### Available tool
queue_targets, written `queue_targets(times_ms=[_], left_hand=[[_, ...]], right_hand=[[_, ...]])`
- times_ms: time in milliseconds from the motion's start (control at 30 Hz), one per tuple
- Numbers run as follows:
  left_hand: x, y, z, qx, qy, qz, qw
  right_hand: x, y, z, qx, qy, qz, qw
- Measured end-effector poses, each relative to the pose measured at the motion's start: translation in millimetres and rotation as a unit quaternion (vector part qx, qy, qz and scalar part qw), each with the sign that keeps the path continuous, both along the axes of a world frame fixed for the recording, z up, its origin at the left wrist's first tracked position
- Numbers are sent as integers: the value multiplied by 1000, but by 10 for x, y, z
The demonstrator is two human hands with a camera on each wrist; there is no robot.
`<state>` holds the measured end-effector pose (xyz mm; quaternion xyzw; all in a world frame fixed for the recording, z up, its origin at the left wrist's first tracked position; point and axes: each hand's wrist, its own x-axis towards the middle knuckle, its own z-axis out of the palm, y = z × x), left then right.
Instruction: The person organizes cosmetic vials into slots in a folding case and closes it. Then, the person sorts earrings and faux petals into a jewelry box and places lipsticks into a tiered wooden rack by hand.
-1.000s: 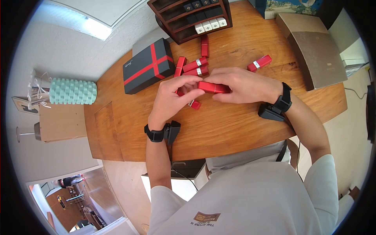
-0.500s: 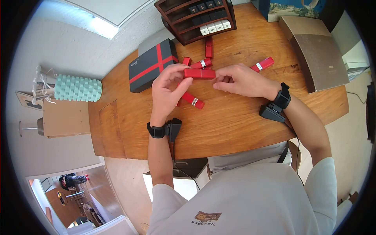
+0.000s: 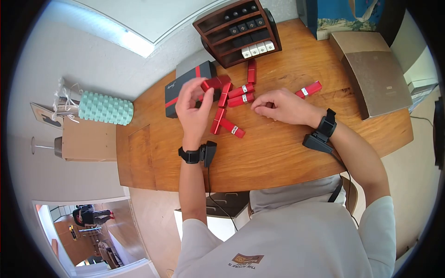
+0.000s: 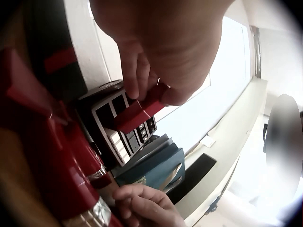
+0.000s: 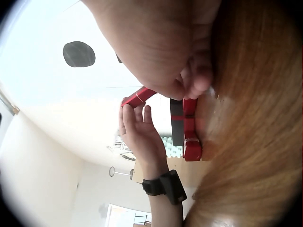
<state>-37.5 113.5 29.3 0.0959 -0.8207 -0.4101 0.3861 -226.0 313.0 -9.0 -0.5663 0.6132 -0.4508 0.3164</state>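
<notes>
My left hand (image 3: 194, 109) pinches a red lipstick tube (image 3: 218, 82) by its end, raised over the right part of the dark gift box (image 3: 208, 69) with red ribbon. In the left wrist view the held lipstick (image 4: 135, 116) shows a thin seam line across it. My right hand (image 3: 282, 106) stays low over the table, fingers loosely curled around nothing. Between the hands lie two silver-banded lipsticks (image 3: 241, 99) side by side, with a plain red one (image 3: 224, 95) against their left. Closer to me, another plain tube (image 3: 218, 121) touches a banded one (image 3: 233, 129).
A dark wooden rack (image 3: 222, 62) with small black and white blocks stands at the back, a red tube (image 3: 251, 72) before it. Another banded lipstick (image 3: 309, 89) lies beyond my right hand. A brown box (image 3: 375, 78) is at the right edge, a blue bag (image 3: 338, 23) behind it.
The lipstick, first between both hands, is now in the left hand alone, which has moved left and away over the gift box. The right hand has let go and stays near its place.
</notes>
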Motion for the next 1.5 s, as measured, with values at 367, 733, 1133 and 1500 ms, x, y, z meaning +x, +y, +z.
queue_targets(times_ms=[367,733,1133,1500], left_hand=[[-733,-303,531,-275,71,94,954],[-998,-568,610,-388,21,120,914],[-1005,-495,608,-524,-33,163,835],[-388,-29,456,-358,-284,-88,885]], right_hand=[[-10,9,-43,-5,-9,2,1000],[-21,-10,-126,-43,-1,12,999],[-32,-25,-174,-52,-2,16,999],[-28,-31,-181,-21,-17,23,999]])
